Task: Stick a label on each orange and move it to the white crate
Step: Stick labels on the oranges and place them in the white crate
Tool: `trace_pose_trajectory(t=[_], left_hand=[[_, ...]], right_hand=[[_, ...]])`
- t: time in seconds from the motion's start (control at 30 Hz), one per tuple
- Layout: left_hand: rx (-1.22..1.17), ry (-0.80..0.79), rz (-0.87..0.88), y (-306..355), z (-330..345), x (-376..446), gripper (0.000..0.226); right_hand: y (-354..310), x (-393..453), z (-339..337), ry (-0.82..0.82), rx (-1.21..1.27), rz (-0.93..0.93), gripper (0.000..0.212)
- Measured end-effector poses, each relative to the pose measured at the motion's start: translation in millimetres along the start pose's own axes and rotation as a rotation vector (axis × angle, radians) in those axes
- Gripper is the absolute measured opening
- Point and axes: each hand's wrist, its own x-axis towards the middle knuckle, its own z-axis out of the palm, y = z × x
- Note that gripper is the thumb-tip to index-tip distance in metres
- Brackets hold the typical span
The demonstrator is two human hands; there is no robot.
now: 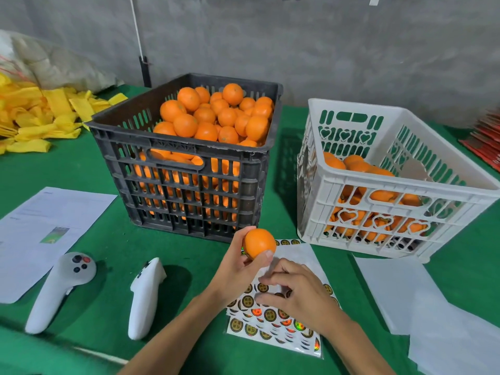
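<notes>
My left hand grips one orange just above the table, in front of the black crate. That crate is heaped with oranges. My right hand hovers low over the sheets of round gold labels, its fingers curled down onto the top sheet; whether they pinch a label is hidden. To the right stands the white crate, partly filled with oranges.
Two white handheld controllers lie at the front left beside a printed paper. Blank white sheets lie at the front right. Yellow foam nets pile at the back left, red packets at the far right.
</notes>
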Motion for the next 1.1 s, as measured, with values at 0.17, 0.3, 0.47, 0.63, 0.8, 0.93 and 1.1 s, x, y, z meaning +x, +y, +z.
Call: trace_pose_trajectory(t=[0.17,0.3,0.47,0.63,0.8,0.93,1.1], left_hand=[[-0.003,0.004,0.003,-3,0,2,0.068],[-0.009,0.012,-0.010,-3,0,2,0.073],[-0.015,0.001,-0.014,-5,0,2,0.069],[-0.022,0.010,-0.004,1,1,-2,0.064],[-0.084,-0.052,0.060,32,6,-3,0.064],[-0.020,-0.090,0.142,80,11,9,0.074],[0.555,0.177,0.589,168,67,37,0.073]], right_hand=[[4,1,4,0.049,0.074,0.004,0.029],[6,2,7,0.071,0.113,0.033,0.021],[4,-1,10,0.143,0.177,0.075,0.011],[-9,10,-8,0.658,0.319,0.360,0.018],[-42,14,-27,0.591,-0.023,0.120,0.019],[-60,2,-58,0.570,-0.019,0.100,0.053],[-94,18,-114,0.869,0.071,0.264,0.093]])
